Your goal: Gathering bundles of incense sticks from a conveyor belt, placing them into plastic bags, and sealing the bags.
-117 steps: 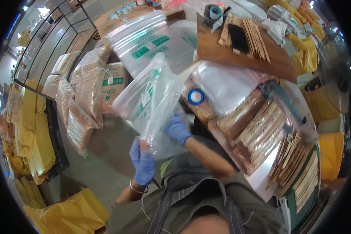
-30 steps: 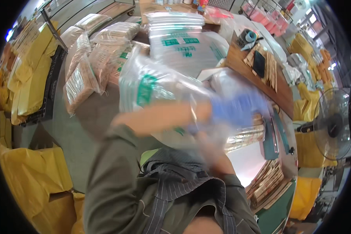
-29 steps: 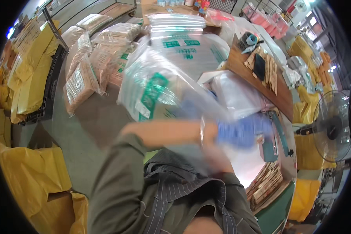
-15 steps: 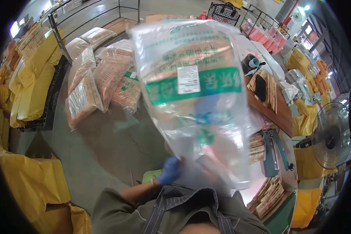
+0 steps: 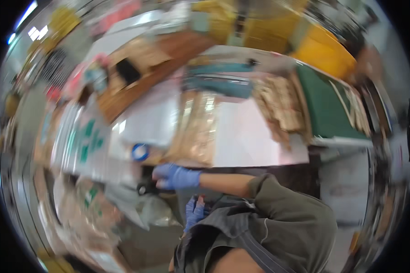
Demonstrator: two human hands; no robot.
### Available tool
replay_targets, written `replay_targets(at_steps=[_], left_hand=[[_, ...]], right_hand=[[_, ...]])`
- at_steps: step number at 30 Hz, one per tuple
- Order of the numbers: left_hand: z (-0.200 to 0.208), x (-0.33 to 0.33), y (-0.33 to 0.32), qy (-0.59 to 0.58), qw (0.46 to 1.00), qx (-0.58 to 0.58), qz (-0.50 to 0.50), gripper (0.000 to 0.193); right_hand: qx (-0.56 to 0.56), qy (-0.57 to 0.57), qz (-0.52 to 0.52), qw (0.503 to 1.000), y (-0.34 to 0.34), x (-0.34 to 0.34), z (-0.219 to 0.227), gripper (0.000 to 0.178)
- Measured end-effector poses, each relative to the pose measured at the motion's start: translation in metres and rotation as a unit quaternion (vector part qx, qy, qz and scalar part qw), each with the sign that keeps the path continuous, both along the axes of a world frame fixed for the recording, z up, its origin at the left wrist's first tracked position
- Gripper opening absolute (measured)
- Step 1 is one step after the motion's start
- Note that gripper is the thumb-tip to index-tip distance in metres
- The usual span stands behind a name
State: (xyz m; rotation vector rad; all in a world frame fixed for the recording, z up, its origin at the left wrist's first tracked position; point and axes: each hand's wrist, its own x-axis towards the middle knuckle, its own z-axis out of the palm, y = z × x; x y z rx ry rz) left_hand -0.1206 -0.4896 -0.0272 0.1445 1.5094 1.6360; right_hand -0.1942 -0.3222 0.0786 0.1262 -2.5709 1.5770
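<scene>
Motion smears much of this view. My right hand (image 5: 176,176), in a blue-purple glove, reaches leftward along the near edge of the worktable (image 5: 259,157). Its fingers are too blurred to show whether they grip anything. Closer to my body is my left hand (image 5: 194,214), gloved alike, with fingers apart and nothing visible in them. A small dark object with a ring (image 5: 142,188) lies by my right fingertips. Just beyond is a blue tape roll (image 5: 140,151). To their left, a clear plastic bag with green print (image 5: 89,141) rests at the table's end.
Brown slats in clear wrap (image 5: 198,127) lie beside white sheets (image 5: 241,132). Farther back are a teal long-armed tool (image 5: 221,82), brown bundles (image 5: 282,104) and a green board (image 5: 325,102). A dark phone (image 5: 128,71) sits on a brown board. Plastic-wrapped packs (image 5: 86,204) occupy the lower left.
My view has swung right from the floor packs to the worktable. The large printed clear bag, earlier raised before me by my left hand, is no longer there. My right hand has come into view.
</scene>
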Motion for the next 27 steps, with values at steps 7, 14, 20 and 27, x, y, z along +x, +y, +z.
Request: replay_targets(at_steps=[7,14,20,27], left_hand=[[0.05,0.022,0.292,0.07,0.93,0.103,-0.346,0.062],[0.019,0.13,0.526,-0.07,0.914,0.206,-0.344,0.056],[0.05,0.101,0.531,-0.07,0.931,0.152,-0.325,0.053],[0.105,0.055,0.433,-0.013,0.898,0.239,-0.368,0.072]], right_hand=[[0.37,-0.168,-0.765,0.499,0.34,0.314,-0.006,0.055],[-0.17,-0.107,-0.747,0.633,0.425,0.385,-0.088,0.108],[-0.391,-0.004,-0.612,0.687,0.37,0.315,-0.036,0.062],[-0.492,0.145,-0.45,0.731,0.283,0.28,0.026,0.046]])
